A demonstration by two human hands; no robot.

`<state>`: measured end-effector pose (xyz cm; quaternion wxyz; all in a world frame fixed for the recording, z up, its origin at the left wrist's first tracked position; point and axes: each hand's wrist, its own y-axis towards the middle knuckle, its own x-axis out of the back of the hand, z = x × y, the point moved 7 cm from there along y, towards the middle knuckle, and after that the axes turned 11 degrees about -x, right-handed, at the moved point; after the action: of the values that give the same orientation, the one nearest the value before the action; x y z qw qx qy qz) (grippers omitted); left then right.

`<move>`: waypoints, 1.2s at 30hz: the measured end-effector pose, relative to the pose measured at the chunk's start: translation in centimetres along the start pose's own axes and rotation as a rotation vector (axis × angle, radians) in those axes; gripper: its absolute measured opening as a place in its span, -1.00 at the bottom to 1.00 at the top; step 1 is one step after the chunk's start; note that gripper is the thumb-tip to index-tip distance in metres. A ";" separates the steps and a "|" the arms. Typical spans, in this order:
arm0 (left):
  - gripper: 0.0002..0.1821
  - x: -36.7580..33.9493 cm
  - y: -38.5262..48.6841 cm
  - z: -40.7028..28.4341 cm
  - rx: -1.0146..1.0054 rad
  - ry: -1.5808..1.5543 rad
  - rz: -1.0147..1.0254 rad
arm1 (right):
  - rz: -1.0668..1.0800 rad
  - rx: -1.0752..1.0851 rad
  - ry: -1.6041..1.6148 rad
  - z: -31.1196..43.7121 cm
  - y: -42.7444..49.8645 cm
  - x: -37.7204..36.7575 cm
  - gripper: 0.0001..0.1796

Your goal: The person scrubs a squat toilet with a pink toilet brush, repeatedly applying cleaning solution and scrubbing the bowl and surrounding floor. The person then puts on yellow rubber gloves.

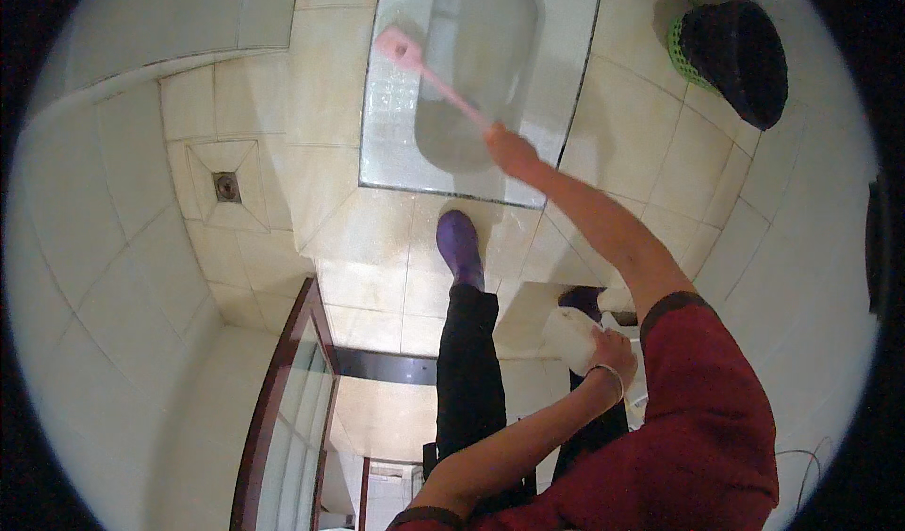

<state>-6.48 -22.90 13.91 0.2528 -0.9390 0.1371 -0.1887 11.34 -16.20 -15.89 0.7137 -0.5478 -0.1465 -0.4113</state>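
My right hand (510, 152) grips the handle of a pink toilet brush (452, 94), stretched out over a white squat toilet (378, 156). The brush's pink head lies at the left rim of the toilet, beside the bowl; whether it touches the surface I cannot tell. Wet marks glisten on that rim. Closer to my body, my left hand (614, 354) holds a pale, rounded container (570, 334), whose far side is partly hidden. One purple shoe (458, 244) stands in front of the toilet; the other shows partly behind the container.
A green basket (677, 50) with a black liner stands at the upper right wall. A square floor drain (227, 187) is set in the tiles on the left. A brown-framed glass door (283, 411) stands ajar at lower left, beside a dark threshold (385, 365).
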 end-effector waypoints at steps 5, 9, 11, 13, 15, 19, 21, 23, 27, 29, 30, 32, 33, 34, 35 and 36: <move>-0.66 -0.1 0.8 0.4 0.024 -0.050 -0.049 | 0.563 0.018 -0.220 2.0 -2.1 -2.1 -0.61; -0.67 0.2 0.4 0.6 0.057 0.027 -0.203 | 0.123 -0.084 -0.055 3.6 4.3 8.1 -0.68; -0.67 -0.2 0.1 0.5 0.046 0.056 -0.138 | -0.162 -0.079 -0.055 3.1 9.0 13.9 -0.73; -0.66 -0.5 0.2 0.9 0.029 0.002 -0.065 | -0.271 -0.050 -0.007 0.1 11.6 16.8 -0.74; -0.66 -0.5 0.5 0.8 0.002 -0.146 -0.003 | -0.086 -0.495 0.736 -8.8 11.1 15.5 -0.70; -0.68 0.8 0.4 0.3 -0.028 -0.111 -0.096 | -0.239 -0.600 0.111 -21.2 7.0 16.4 -0.64; -0.68 1.0 0.2 0.2 -0.012 -0.070 -0.122 | -0.145 -0.674 0.241 -24.4 5.3 15.1 -0.66; -0.68 0.8 0.2 0.4 0.010 -0.063 -0.109 | -0.065 -0.747 0.227 -25.0 1.9 12.9 -0.63; -0.67 -0.2 0.9 0.6 0.000 -0.132 0.009 | 0.263 -0.550 -0.182 -22.1 -12.6 3.2 -0.49; -0.67 0.0 1.4 0.8 -0.009 -0.136 0.004 | 0.539 -0.572 -0.278 -22.7 -19.2 -1.3 -0.49; -0.67 -0.1 1.5 0.8 -0.013 -0.154 0.011 | 0.503 -0.539 -0.301 -22.9 -19.3 -1.4 -0.49; -0.68 -0.4 1.6 0.7 0.001 -0.131 0.001 | 0.213 -0.171 -0.425 -21.4 -15.7 0.7 -0.49; -0.68 -0.5 1.3 0.5 0.020 -0.085 -0.019 | 0.098 -0.187 -0.440 -21.5 -12.0 2.7 -0.60; -0.68 -0.6 1.3 0.5 0.042 -0.038 -0.037 | -0.032 -0.242 -0.486 -21.7 -8.0 5.0 -0.71; -0.68 -0.9 1.3 0.4 0.041 -0.040 -0.028 | -0.098 -0.407 -0.174 -22.4 -4.5 7.1 -0.77; -0.68 -1.3 1.3 0.2 0.036 -0.051 -0.008 | -0.112 -0.598 0.082 -23.3 -2.1 8.0 -0.82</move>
<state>-7.76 -23.46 12.72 0.2724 -0.9393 0.1237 -0.1681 9.07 -40.77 -17.59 0.5023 -0.7075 -0.0198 -0.4967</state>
